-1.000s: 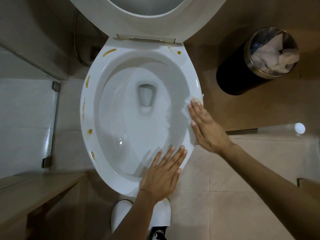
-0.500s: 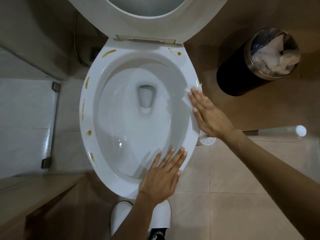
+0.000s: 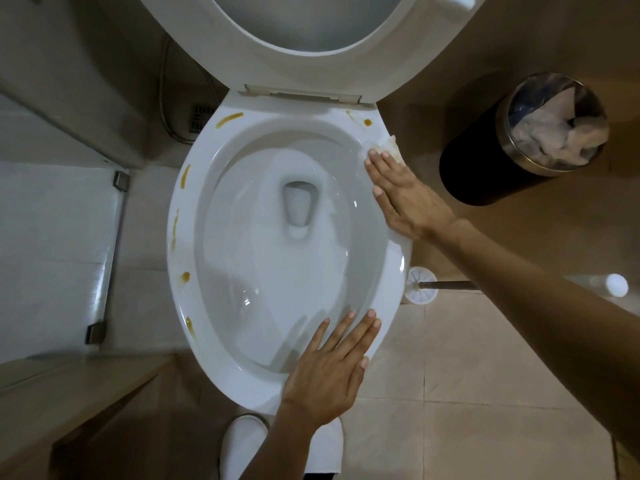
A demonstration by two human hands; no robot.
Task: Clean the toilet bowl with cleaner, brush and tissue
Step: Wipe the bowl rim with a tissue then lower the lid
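The white toilet bowl (image 3: 207, 188) fills the middle of the view with its seat raised. Brown stains dot its rim at the back left (image 3: 229, 119), down the left side and at the back right (image 3: 367, 122). My right hand (image 3: 401, 192) lies flat on the right rim and presses a white tissue (image 3: 389, 146), which shows past my fingertips. My left hand (image 3: 332, 372) rests flat on the front right rim with its fingers spread and holds nothing. A toilet brush (image 3: 420, 285) lies on the floor just right of the bowl, its handle partly hidden by my right arm.
A black bin (image 3: 485, 174) with a metal rim, full of crumpled tissue, stands at the right. A white bottle cap (image 3: 617, 285) shows at the far right. A hose and floor drain (image 3: 199, 122) sit behind the bowl on the left. My white shoes (image 3: 242, 445) are below.
My right hand has slid the tissue along the right rim toward the back of the bowl. The left hand has stayed in place. The brush head has come into view.
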